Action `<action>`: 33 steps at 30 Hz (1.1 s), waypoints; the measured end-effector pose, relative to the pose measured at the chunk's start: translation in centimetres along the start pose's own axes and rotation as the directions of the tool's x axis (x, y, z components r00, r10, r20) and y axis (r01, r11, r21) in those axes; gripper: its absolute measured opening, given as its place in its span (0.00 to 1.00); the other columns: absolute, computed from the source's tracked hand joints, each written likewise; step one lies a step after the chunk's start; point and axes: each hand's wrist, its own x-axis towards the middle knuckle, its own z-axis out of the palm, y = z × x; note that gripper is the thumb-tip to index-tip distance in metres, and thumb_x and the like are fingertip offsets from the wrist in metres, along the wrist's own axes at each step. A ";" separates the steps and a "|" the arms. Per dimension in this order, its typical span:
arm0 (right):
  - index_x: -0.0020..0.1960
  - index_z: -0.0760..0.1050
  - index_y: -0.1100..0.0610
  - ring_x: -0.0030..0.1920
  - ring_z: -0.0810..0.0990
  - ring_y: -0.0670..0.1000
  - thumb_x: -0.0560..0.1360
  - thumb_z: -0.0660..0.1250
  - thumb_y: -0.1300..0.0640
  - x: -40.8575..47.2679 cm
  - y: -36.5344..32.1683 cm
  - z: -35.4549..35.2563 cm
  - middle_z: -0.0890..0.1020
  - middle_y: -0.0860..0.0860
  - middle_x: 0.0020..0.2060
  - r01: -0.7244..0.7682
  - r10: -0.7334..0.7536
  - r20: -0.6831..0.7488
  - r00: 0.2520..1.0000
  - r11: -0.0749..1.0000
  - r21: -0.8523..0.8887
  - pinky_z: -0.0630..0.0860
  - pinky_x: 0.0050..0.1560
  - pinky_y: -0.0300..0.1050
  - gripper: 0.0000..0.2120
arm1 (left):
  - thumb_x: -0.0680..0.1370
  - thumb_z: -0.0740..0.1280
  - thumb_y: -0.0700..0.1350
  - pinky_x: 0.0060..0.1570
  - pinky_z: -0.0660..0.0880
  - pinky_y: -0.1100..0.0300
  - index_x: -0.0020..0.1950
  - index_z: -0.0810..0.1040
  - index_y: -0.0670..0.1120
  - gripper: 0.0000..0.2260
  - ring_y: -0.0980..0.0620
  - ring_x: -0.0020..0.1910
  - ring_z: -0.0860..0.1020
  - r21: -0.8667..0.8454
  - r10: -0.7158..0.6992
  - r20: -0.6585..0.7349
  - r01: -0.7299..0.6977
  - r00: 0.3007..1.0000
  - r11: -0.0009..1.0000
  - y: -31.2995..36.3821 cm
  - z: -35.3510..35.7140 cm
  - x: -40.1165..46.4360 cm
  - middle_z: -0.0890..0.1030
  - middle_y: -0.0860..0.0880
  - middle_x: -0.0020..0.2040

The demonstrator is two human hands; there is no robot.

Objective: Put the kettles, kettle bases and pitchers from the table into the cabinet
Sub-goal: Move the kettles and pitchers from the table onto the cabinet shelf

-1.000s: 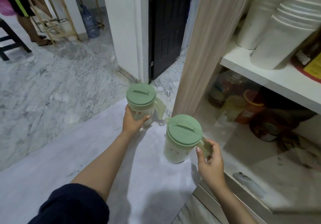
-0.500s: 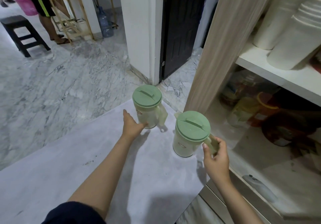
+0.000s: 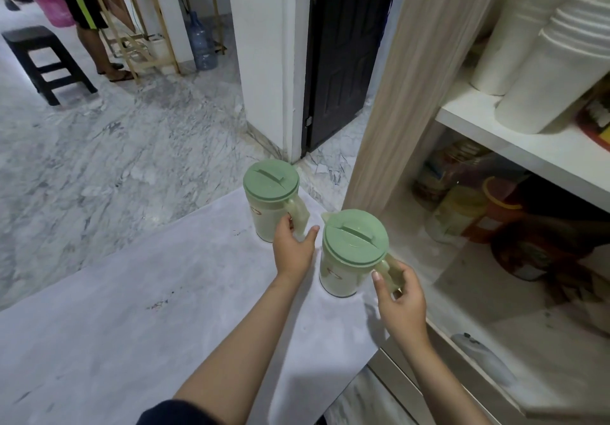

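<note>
Two pitchers with green lids stand upright on the pale worktop, near its far corner beside the cabinet. The far pitcher has its handle turned toward the near one; the left hand is at that handle, fingers curled at the handle's left side and thumb stretched out to its right, so it looks like a loose hold rather than a firm one. The near pitcher sits just beside the cabinet's open front, spout pointing back to the left. The right hand curls round its handle, thumb on the side nearer the pitcher body and fingers on the outer side.

Inside the cabinet, a white shelf carries white containers; below it stand jars and dark items, seen dimly. Beyond the worktop is marble floor, a black door, a black stool, a water bottle, and another person's legs.
</note>
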 end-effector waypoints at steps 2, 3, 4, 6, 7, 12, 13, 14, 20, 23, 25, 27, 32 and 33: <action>0.56 0.74 0.57 0.41 0.78 0.32 0.74 0.69 0.60 0.2 0.0 -0.4 0.80 0.44 0.47 -0.019 0.018 0.033 0.999 0.999 0.039 0.73 0.43 0.31 0.12 | 0.75 0.69 0.42 0.45 0.70 0.59 0.49 0.74 0.41 0.08 0.46 0.46 0.77 0.043 0.039 -0.030 -0.037 0.999 0.998 0.0 -0.1 -0.1 0.79 0.45 0.45; 0.55 0.74 0.59 0.38 0.78 0.32 0.74 0.69 0.62 0.4 -0.1 -0.6 0.80 0.46 0.45 -0.029 0.026 0.053 0.998 0.997 0.066 0.73 0.39 0.28 0.11 | 0.76 0.68 0.41 0.44 0.68 0.60 0.49 0.73 0.40 0.06 0.45 0.45 0.76 0.062 0.039 -0.037 -0.037 0.999 0.997 0.0 -0.4 -0.3 0.78 0.45 0.45; 0.54 0.74 0.60 0.36 0.78 0.32 0.74 0.68 0.64 0.5 -0.1 -0.8 0.80 0.47 0.43 -0.039 0.033 0.070 0.997 0.995 0.090 0.73 0.36 0.27 0.09 | 0.76 0.66 0.39 0.44 0.67 0.61 0.50 0.72 0.40 0.06 0.46 0.46 0.75 0.076 0.036 -0.039 -0.033 0.999 0.997 -0.1 -0.9 -0.8 0.77 0.45 0.46; 0.52 0.74 0.62 0.38 0.79 0.37 0.74 0.68 0.64 0.4 -0.3 -0.8 0.80 0.47 0.41 -0.044 0.034 0.087 0.996 0.993 0.109 0.73 0.37 0.26 0.07 | 0.77 0.63 0.37 0.46 0.68 0.60 0.53 0.70 0.41 0.06 0.48 0.49 0.75 0.096 0.028 -0.019 -0.026 0.999 0.995 -0.2 -2.2 -1.9 0.76 0.46 0.49; 0.52 0.74 0.61 0.42 0.79 0.41 0.75 0.68 0.62 0.2 -0.3 -0.8 0.80 0.47 0.42 -0.042 0.033 0.083 0.996 0.993 0.114 0.73 0.41 0.27 0.08 | 0.77 0.62 0.36 0.47 0.68 0.60 0.53 0.69 0.43 0.07 0.48 0.50 0.75 0.106 0.032 0.001 -0.032 0.999 0.994 -0.3 -3.1 -2.5 0.76 0.46 0.50; 0.48 0.72 0.50 0.45 0.78 0.46 0.76 0.66 0.57 -3.4 -1.6 -1.3 0.79 0.47 0.44 -0.012 0.022 -0.051 0.998 0.980 0.199 0.73 0.50 0.40 0.04 | 0.78 0.61 0.35 0.50 0.68 0.60 0.57 0.68 0.42 0.08 0.47 0.54 0.75 0.155 0.046 0.111 -0.063 0.993 0.986 0.8 -7.4 -6.5 0.75 0.45 0.53; 0.45 0.71 0.49 0.43 0.78 0.45 0.76 0.66 0.57 -4.6 -2.1 -1.5 0.79 0.46 0.42 0.013 0.007 -0.093 0.996 0.978 0.209 0.72 0.47 0.39 0.05 | 0.78 0.61 0.36 0.50 0.68 0.60 0.58 0.68 0.41 0.09 0.48 0.54 0.75 0.160 0.052 0.144 -0.075 0.988 0.984 1.4 -8.3 -7.4 0.75 0.45 0.54; 0.44 0.70 0.48 0.43 0.77 0.46 0.76 0.66 0.56 -5.8 -2.6 -1.8 0.78 0.46 0.41 0.038 -0.008 -0.136 0.991 0.976 0.216 0.72 0.46 0.39 0.06 | 0.79 0.60 0.36 0.50 0.68 0.60 0.60 0.68 0.40 0.10 0.49 0.54 0.74 0.163 0.060 0.183 -0.091 0.981 0.982 2.0 -9.3 -8.5 0.75 0.45 0.54; 0.44 0.69 0.54 0.45 0.76 0.52 0.76 0.67 0.56 -16.3 -4.4 -5.9 0.78 0.53 0.43 0.163 -0.083 -0.412 0.907 0.973 0.162 0.69 0.45 0.42 0.06 | 0.80 0.61 0.41 0.49 0.68 0.59 0.64 0.67 0.41 0.13 0.50 0.53 0.71 0.176 0.192 0.438 -0.294 0.878 0.939 6.2 -14.5 -16.8 0.70 0.49 0.53; 0.46 0.71 0.57 0.44 0.76 0.53 0.75 0.68 0.55 -22.5 -5.6 -10.0 0.78 0.54 0.43 0.198 -0.126 -0.555 0.822 0.978 0.071 0.70 0.48 0.44 0.07 | 0.80 0.62 0.41 0.53 0.69 0.59 0.64 0.67 0.42 0.14 0.51 0.54 0.72 0.130 0.229 0.558 -0.357 0.797 0.925 8.1 -15.8 -22.5 0.72 0.48 0.55; 0.46 0.73 0.58 0.43 0.77 0.54 0.74 0.69 0.54 -26.3 -6.6 -13.5 0.80 0.54 0.41 0.190 -0.125 -0.622 0.773 0.981 0.040 0.73 0.47 0.47 0.08 | 0.79 0.62 0.41 0.54 0.68 0.60 0.64 0.67 0.43 0.14 0.52 0.53 0.72 0.085 0.262 0.624 -0.398 0.736 0.914 9.4 -16.0 -26.7 0.74 0.48 0.56; 0.45 0.75 0.58 0.41 0.80 0.54 0.74 0.69 0.52 -29.9 -7.2 -17.3 0.81 0.52 0.38 0.180 -0.116 -0.689 0.715 0.983 0.022 0.76 0.46 0.49 0.09 | 0.79 0.63 0.42 0.54 0.68 0.60 0.64 0.67 0.44 0.14 0.52 0.54 0.73 0.032 0.305 0.693 -0.450 0.653 0.892 10.7 -15.6 -30.9 0.74 0.49 0.56; 0.41 0.74 0.50 0.40 0.82 0.56 0.73 0.69 0.45 -37.6 -8.2 -27.9 0.81 0.50 0.35 0.163 -0.112 -0.834 0.540 0.986 -0.027 0.80 0.44 0.53 0.09 | 0.79 0.63 0.43 0.54 0.70 0.58 0.62 0.67 0.47 0.12 0.50 0.56 0.74 -0.093 0.401 0.817 -0.592 0.414 0.801 15.5 -12.1 -40.9 0.74 0.50 0.55; 0.40 0.73 0.50 0.39 0.82 0.57 0.73 0.69 0.45 -38.8 -8.4 -30.2 0.81 0.50 0.35 0.151 -0.122 -0.852 0.510 0.987 -0.050 0.79 0.43 0.53 0.10 | 0.79 0.63 0.43 0.55 0.72 0.57 0.61 0.67 0.47 0.11 0.49 0.56 0.75 -0.126 0.416 0.829 -0.600 0.374 0.790 16.7 -11.1 -42.9 0.75 0.50 0.56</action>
